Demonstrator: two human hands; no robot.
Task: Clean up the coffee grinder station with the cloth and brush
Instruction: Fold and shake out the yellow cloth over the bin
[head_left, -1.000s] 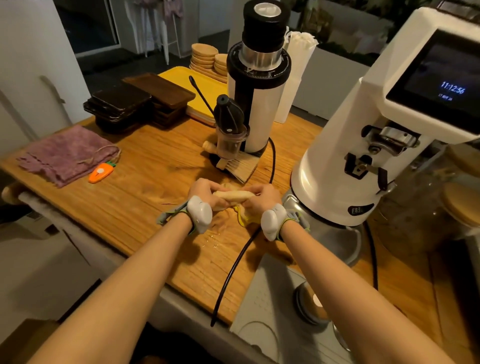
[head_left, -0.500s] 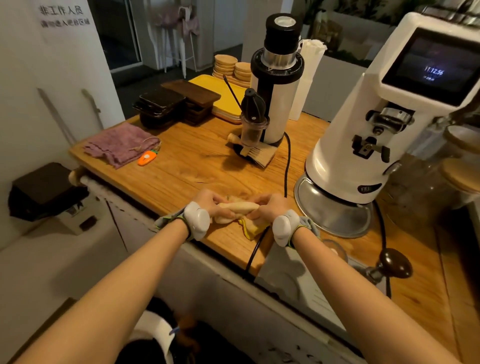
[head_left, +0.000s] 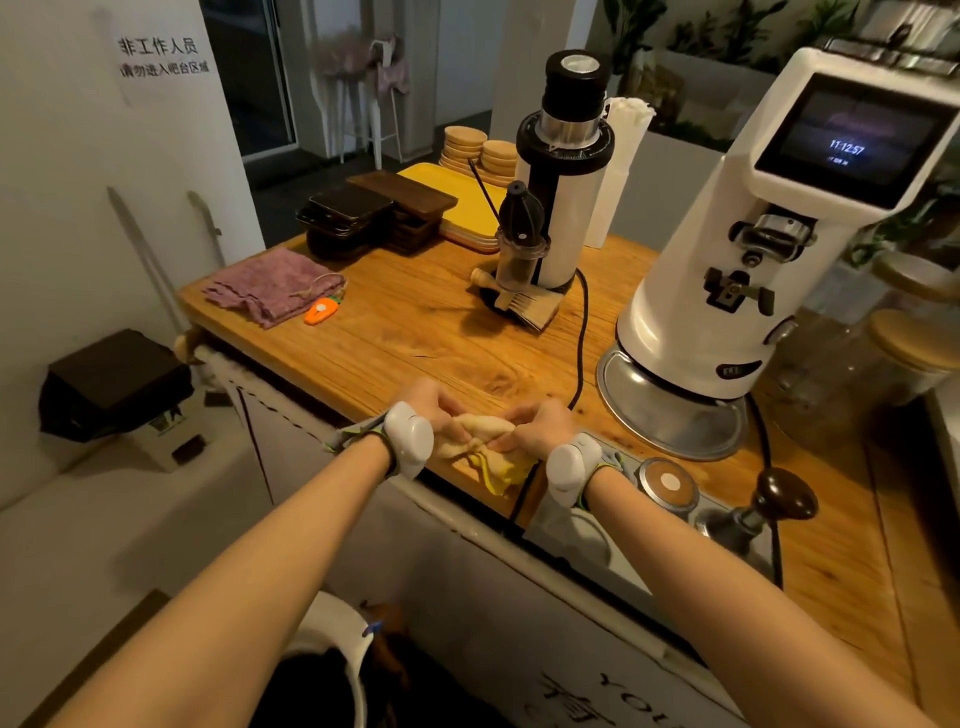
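A bunched yellow cloth (head_left: 493, 457) sits at the front edge of the wooden counter (head_left: 415, 338). My left hand (head_left: 436, 410) and my right hand (head_left: 535, 423) both grip it, fingers closed over its top, a loose corner hanging toward the edge. A wooden-handled brush (head_left: 530, 306) lies at the foot of the black-and-white grinder (head_left: 563, 171), further back. The large white grinder (head_left: 769, 249) with a lit screen stands on its round metal base (head_left: 670, 410) to the right of my hands.
A black cable (head_left: 582, 332) runs from the small grinder past my right hand over the counter edge. A purple cloth (head_left: 270, 286) and an orange carrot-shaped item (head_left: 321, 310) lie at the left. A tamper (head_left: 779, 499) rests on a grey mat at the right. Dark trays (head_left: 353, 218) are stacked behind.
Both hands have drawn the yellow cloth back across the counter from near the large grinder's base to the front edge. The view has pulled back and lifted.
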